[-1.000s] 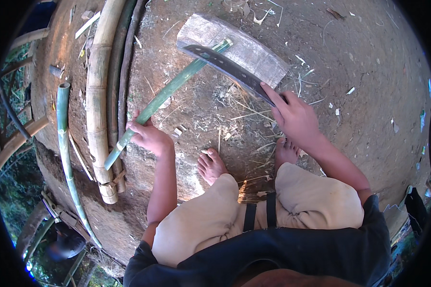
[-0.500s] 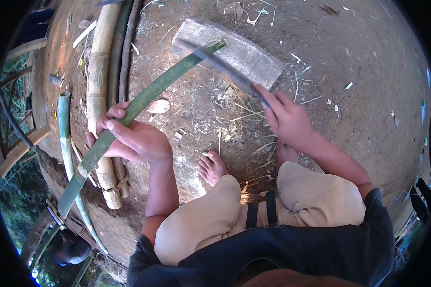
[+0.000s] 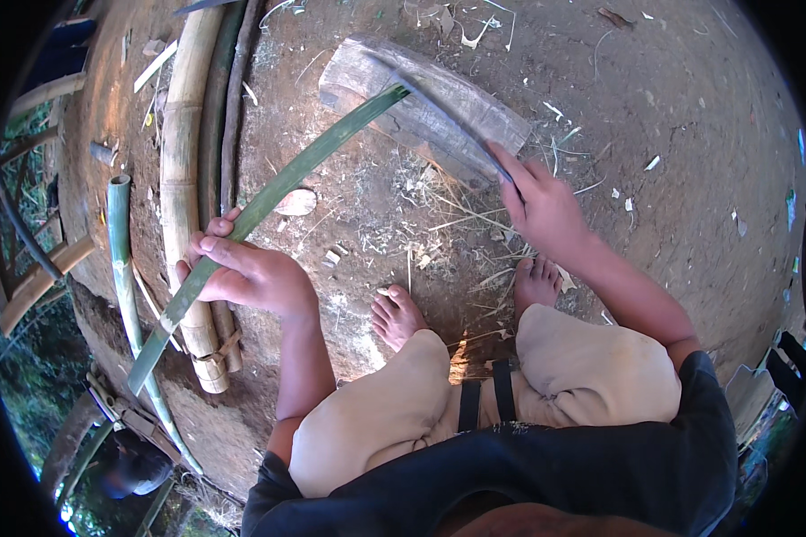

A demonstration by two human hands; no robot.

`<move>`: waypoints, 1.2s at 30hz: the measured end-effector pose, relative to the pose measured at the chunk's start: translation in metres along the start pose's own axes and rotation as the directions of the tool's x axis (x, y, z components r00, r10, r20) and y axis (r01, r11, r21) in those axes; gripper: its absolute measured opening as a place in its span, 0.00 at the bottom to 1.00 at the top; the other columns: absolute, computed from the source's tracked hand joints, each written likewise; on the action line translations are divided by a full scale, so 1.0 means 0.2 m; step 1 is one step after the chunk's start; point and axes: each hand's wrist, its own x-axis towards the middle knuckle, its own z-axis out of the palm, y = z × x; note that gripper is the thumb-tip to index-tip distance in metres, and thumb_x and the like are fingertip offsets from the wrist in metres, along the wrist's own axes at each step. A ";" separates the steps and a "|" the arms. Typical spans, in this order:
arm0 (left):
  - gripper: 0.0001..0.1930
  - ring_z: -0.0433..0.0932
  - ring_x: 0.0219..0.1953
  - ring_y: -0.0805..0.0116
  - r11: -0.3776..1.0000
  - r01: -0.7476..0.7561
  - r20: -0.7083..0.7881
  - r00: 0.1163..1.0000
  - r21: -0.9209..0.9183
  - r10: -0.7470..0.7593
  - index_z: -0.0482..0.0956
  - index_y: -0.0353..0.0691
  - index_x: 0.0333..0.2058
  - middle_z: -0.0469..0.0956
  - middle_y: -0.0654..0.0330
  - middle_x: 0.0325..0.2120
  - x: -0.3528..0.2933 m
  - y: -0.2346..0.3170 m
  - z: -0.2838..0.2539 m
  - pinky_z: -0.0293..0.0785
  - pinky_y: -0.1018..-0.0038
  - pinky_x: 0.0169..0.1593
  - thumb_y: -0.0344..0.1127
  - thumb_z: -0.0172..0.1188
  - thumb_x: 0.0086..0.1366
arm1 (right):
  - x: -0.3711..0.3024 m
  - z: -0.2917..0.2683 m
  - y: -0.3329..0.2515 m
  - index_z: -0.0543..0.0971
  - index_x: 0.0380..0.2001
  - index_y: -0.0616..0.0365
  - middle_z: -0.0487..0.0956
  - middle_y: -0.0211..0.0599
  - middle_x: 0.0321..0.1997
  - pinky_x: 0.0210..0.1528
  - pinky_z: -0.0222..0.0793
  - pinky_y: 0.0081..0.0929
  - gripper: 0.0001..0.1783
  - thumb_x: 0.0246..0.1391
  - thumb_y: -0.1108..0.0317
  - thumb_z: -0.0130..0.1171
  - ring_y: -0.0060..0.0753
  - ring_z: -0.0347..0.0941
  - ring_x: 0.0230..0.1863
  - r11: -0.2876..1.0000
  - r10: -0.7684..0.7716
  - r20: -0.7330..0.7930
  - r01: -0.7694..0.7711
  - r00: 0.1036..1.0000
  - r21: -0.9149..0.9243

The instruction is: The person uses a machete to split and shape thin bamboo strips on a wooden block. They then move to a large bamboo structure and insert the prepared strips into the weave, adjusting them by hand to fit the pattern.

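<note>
My left hand [image 3: 246, 273] grips a long green bamboo strip [image 3: 304, 166] near its lower part. The strip slants up to the right, and its far end rests on a wooden block [image 3: 475, 112] lying on the dirt. My right hand [image 3: 542, 206] holds the handle of a long dark blade [image 3: 439, 112], whose edge lies across the block and meets the tip of the strip. My bare feet stand on the ground below the hands, amid thin shavings.
Thick tan bamboo poles [image 3: 181, 179] lie along the left. A slim green bamboo stalk [image 3: 121, 259] lies further left at the edge of the dirt mound. Chips and splinters litter the ground around the block. Bare earth extends to the right.
My left hand has drawn the strip toward me and slid higher along it, so more of the strip now sticks out behind the hand. The blade has stayed on the block.
</note>
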 end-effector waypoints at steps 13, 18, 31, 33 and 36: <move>0.24 0.75 0.48 0.61 0.820 0.449 -0.203 0.893 0.355 -0.401 0.43 0.30 0.63 0.71 0.47 0.44 -0.01 -0.08 -0.02 0.74 0.58 0.58 0.38 0.41 0.82 | 0.02 0.02 0.00 0.67 0.72 0.40 0.76 0.43 0.35 0.29 0.79 0.41 0.36 0.61 0.66 0.61 0.45 0.78 0.26 0.995 -0.060 -0.015 0.059 0.998 -0.085; 0.25 0.75 0.50 0.58 0.855 0.397 -0.150 0.918 0.335 -0.367 0.43 0.28 0.63 0.72 0.46 0.44 -0.02 -0.09 -0.05 0.71 0.58 0.60 0.40 0.39 0.82 | 0.02 -0.03 -0.02 0.68 0.72 0.39 0.78 0.44 0.36 0.31 0.80 0.42 0.36 0.60 0.68 0.61 0.47 0.79 0.27 0.987 -0.126 0.014 0.127 0.992 -0.098; 0.18 0.79 0.43 0.57 0.908 0.375 -0.149 0.925 0.188 -0.351 0.46 0.32 0.60 0.72 0.44 0.42 -0.03 -0.16 -0.08 0.81 0.63 0.56 0.33 0.39 0.81 | 0.05 -0.04 -0.02 0.68 0.72 0.40 0.79 0.46 0.33 0.27 0.79 0.41 0.34 0.62 0.65 0.59 0.45 0.80 0.24 0.966 -0.188 0.033 0.191 0.982 -0.175; 0.18 0.80 0.43 0.58 0.873 0.406 -0.174 0.912 0.269 -0.371 0.46 0.32 0.60 0.72 0.42 0.42 -0.03 -0.15 -0.06 0.83 0.64 0.54 0.33 0.40 0.81 | 0.07 -0.01 0.08 0.68 0.71 0.42 0.78 0.43 0.32 0.24 0.79 0.38 0.33 0.63 0.62 0.60 0.42 0.79 0.23 0.961 -0.127 -0.018 0.119 0.992 -0.250; 0.26 0.78 0.50 0.59 0.899 0.383 -0.140 0.923 0.213 -0.359 0.42 0.23 0.64 0.76 0.41 0.44 -0.05 -0.13 -0.07 0.73 0.61 0.59 0.37 0.40 0.82 | 0.08 -0.04 0.08 0.69 0.71 0.42 0.77 0.42 0.31 0.22 0.78 0.36 0.34 0.62 0.62 0.60 0.40 0.78 0.22 0.971 -0.135 -0.044 0.123 0.990 -0.206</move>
